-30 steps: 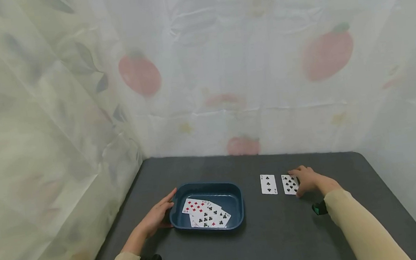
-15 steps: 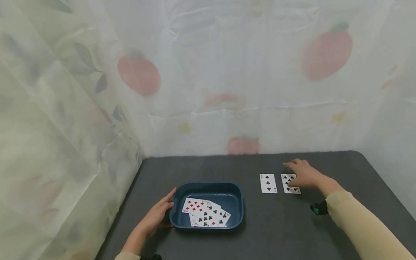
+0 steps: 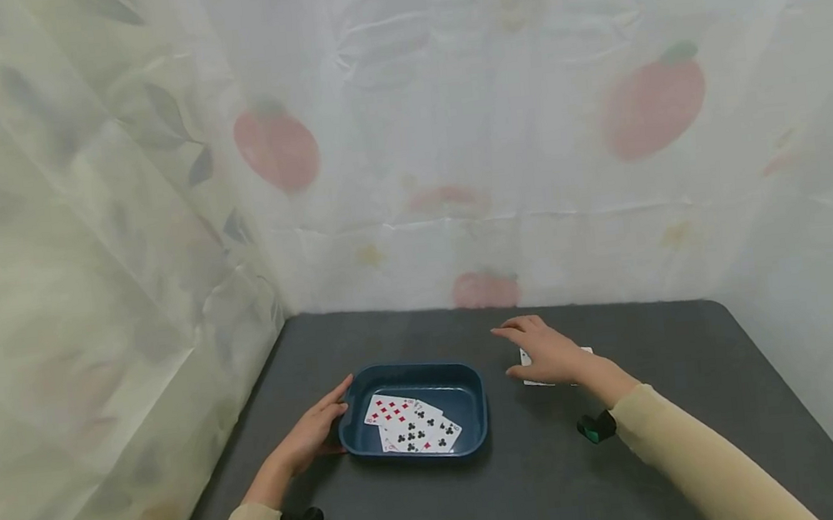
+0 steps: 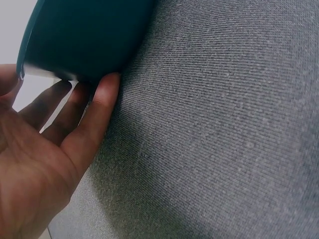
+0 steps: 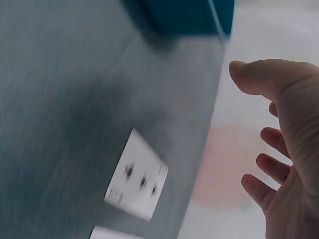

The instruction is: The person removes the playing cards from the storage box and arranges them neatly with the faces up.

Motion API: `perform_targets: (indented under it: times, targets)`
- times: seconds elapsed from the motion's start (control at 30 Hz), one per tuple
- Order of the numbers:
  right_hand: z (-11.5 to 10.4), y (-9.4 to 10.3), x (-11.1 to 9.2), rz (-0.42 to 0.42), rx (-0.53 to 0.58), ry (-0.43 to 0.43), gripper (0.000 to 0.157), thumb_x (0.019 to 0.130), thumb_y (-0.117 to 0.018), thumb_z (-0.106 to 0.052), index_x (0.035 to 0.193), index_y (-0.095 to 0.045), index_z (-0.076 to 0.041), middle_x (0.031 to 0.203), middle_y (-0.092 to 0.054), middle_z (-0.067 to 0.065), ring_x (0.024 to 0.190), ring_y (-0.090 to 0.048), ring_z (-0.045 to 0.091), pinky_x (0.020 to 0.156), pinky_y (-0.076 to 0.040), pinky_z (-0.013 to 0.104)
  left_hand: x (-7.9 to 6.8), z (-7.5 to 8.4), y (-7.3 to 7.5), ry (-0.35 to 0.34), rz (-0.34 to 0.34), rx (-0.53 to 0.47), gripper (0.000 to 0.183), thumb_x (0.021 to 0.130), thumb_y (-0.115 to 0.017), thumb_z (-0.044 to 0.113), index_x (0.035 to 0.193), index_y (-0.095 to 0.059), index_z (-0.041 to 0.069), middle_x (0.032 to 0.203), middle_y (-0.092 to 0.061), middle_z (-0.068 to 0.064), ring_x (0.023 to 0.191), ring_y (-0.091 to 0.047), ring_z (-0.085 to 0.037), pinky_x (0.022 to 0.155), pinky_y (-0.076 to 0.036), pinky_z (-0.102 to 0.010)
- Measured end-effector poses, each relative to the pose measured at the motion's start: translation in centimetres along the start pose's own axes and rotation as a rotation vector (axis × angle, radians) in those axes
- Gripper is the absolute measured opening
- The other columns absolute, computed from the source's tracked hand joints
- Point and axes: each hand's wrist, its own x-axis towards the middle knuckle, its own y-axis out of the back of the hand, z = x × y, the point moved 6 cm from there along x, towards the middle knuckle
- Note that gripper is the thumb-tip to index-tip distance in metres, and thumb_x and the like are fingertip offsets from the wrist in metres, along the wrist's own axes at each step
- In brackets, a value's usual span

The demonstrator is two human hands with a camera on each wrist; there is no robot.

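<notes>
My left hand [image 3: 311,437] rests against the left end of a dark blue rectangular tray [image 3: 474,405]. In the left wrist view its extended fingers [image 4: 82,127] touch the tray's outer wall, low by the table. Several overlapping playing cards [image 3: 411,424], diamonds and clubs, lie face up inside the tray. My right hand [image 3: 550,356] hovers over the table to the tray's right, fingers loosely bent and nothing between them. Below it lies a three of clubs [image 5: 135,177], mostly covered by the hand in the head view. A second card [image 5: 112,234] shows only an edge.
The dark grey table [image 3: 558,481] has its far edge at a pale curtain [image 3: 448,123] with fruit prints. Curtain also hangs along the left and right sides. Black straps [image 3: 597,427] sit at both wrists.
My right hand has moved left from the right-hand card to above the three of clubs, its fingertips now nearer the tray. Both table cards stay in place. My left hand and the tray have not moved.
</notes>
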Motion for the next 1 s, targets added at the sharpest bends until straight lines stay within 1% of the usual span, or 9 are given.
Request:
perform_targets:
  times: [0.13,0.33,0.4,0.5,0.67,0.77,0.87,1.0]
  targets:
    - [-2.9,-0.9,1.2,-0.032,-0.013,0.096,0.075,0.094,-0.076,-0.034,0.158,-0.042,-0.014,0.155,-0.041,0.014,0.142,-0.036,0.035,0.107,-0.041,0.053,0.0,0.0,-0.1,0.002,-0.002,-0.004,0.054,0.11,-0.044,0.026,0.161,-0.031,0.04,0.169,-0.018,-0.012,0.137,-0.038,-0.04,0.079,-0.057,-0.051]
    - [-6.4,-2.6,2.6,-0.083,-0.014,0.18,0.07,0.096,-0.074,-0.035,0.157,-0.044,-0.017,0.154,-0.042,0.009,0.142,-0.036,0.029,0.109,-0.04,0.049,-0.1,0.2,-0.1,0.008,0.004,-0.009,0.054,0.11,-0.046,0.026,0.16,-0.033,0.041,0.167,-0.021,-0.014,0.134,-0.043,-0.04,0.08,-0.057,-0.052]
    - [-7.2,-3.2,3.0,-0.095,-0.013,0.203,0.068,0.096,-0.073,-0.034,0.156,-0.045,-0.017,0.154,-0.042,0.007,0.141,-0.036,0.028,0.109,-0.041,0.048,-0.1,0.2,-0.1,0.009,0.007,-0.01,0.054,0.11,-0.046,0.025,0.16,-0.034,0.042,0.167,-0.022,-0.014,0.132,-0.044,-0.039,0.08,-0.057,-0.052]
    - [-8.4,-4.3,3.6,-0.121,-0.033,0.228,0.068,0.096,-0.073,-0.033,0.156,-0.044,-0.017,0.154,-0.042,0.006,0.141,-0.036,0.027,0.109,-0.041,0.046,0.0,0.3,-0.1,0.002,0.006,-0.007,0.054,0.11,-0.045,0.024,0.161,-0.032,0.039,0.167,-0.021,-0.014,0.134,-0.043,-0.04,0.08,-0.057,-0.053]
    - [-10.3,-5.9,4.4,-0.176,-0.091,0.259,0.068,0.097,-0.072,-0.032,0.157,-0.043,-0.02,0.153,-0.043,0.004,0.141,-0.037,0.025,0.109,-0.041,0.042,0.1,0.3,-0.1,0.005,0.009,-0.004,0.055,0.11,-0.045,0.023,0.162,-0.031,0.037,0.168,-0.021,-0.013,0.136,-0.041,-0.041,0.081,-0.057,-0.053]
    - [-11.3,-6.8,4.6,-0.211,-0.12,0.286,0.066,0.097,-0.071,-0.033,0.156,-0.045,-0.021,0.152,-0.046,0.003,0.139,-0.04,0.024,0.107,-0.043,0.04,0.1,0.3,-0.2,0.007,0.009,0.0,0.055,0.11,-0.044,0.023,0.162,-0.031,0.037,0.168,-0.022,-0.013,0.136,-0.041,-0.04,0.082,-0.057,-0.053]
    - [-12.0,-7.7,4.7,-0.244,-0.153,0.307,0.061,0.099,-0.069,-0.033,0.155,-0.048,-0.022,0.149,-0.049,0.002,0.136,-0.043,0.023,0.105,-0.045,0.039,0.0,0.4,-0.2,0.002,-0.002,0.007,0.055,0.111,-0.043,0.023,0.163,-0.029,0.036,0.168,-0.021,-0.015,0.136,-0.042,-0.041,0.083,-0.057,-0.054]
    - [-12.4,-8.9,4.6,-0.294,-0.21,0.318,0.054,0.101,-0.065,-0.032,0.153,-0.05,-0.028,0.147,-0.051,-0.002,0.13,-0.046,0.02,0.1,-0.046,0.035,-0.2,0.5,-0.3,-0.005,-0.014,0.008,0.056,0.111,-0.043,0.025,0.163,-0.028,0.035,0.168,-0.02,-0.016,0.135,-0.041,-0.043,0.082,-0.057,-0.054]
